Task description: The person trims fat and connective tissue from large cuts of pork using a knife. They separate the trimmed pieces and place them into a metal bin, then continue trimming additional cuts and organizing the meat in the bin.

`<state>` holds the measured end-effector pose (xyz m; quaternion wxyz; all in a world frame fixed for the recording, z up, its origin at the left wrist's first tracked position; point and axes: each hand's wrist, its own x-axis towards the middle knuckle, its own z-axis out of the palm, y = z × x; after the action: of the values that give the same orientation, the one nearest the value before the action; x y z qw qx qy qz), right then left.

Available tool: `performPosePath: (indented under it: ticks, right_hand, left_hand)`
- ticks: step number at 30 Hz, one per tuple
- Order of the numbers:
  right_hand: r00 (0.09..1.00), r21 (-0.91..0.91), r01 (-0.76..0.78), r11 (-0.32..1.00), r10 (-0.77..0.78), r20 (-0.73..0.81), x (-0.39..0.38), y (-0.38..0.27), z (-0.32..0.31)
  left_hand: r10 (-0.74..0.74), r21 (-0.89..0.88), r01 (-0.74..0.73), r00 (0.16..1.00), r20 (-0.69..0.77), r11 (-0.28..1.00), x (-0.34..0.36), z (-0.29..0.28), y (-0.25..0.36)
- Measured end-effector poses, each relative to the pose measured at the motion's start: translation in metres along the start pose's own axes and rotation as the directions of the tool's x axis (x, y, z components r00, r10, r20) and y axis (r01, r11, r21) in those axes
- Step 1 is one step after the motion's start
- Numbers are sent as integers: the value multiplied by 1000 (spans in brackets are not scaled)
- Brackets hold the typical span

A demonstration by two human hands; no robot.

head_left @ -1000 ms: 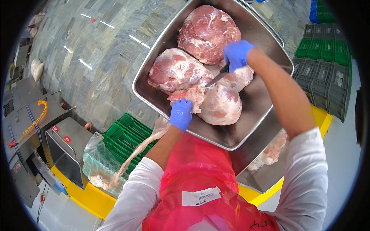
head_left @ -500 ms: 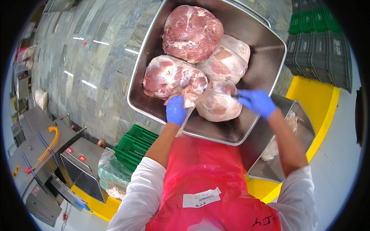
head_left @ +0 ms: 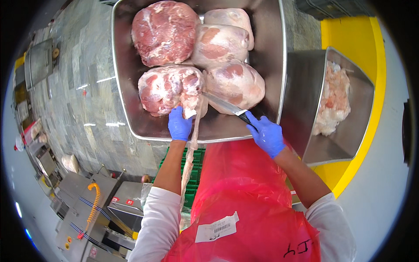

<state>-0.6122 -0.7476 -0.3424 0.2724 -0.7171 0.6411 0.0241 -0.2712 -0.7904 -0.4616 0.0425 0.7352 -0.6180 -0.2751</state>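
Gloved in blue, my left hand [head_left: 179, 123] grips the lower-left raw meat piece [head_left: 159, 91] at its near edge, inside a steel tub [head_left: 283, 65]. A long pale strip of membrane [head_left: 189, 163] hangs from that piece over the tub's near rim. My right hand [head_left: 267, 134], also blue-gloved, is closed on the black handle of a knife [head_left: 227, 105]; its blade points up-left, with the tip at the piece's right side. Several other large cuts share the tub: a red one [head_left: 163, 32] at upper left and paler ones [head_left: 220, 43] on the right.
A smaller steel bin [head_left: 364, 100] holding pale trimmings [head_left: 331, 96] stands right, by a yellow edging [head_left: 373, 35]. Grey crates [head_left: 331, 6] are at top right, green crates [head_left: 195, 183] under the tub, steel machinery [head_left: 83, 203] with an orange coiled hose at lower left.
My right hand has come down from high over the tub to its near-right side with the knife. My left hand still grips the meat. The whole view has shifted, showing more of the trimmings bin.
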Motion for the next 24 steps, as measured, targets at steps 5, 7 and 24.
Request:
performPosePath:
  ticks: [5,7,24]
  right_hand:
    - [991,-29,-63,998,66,115,-6,-41,-2]
    - [993,-27,-92,995,94,72,1,-56,23]
    - [591,-335,565,754,-87,802,344,-192,-145]
  left_hand:
    - [86,15,-85,994,-69,996,-8,-4,15]
    - [185,22,-184,972,-142,983,-9,0,11]
    - [83,209,-72,995,-49,975,-10,-12,43]
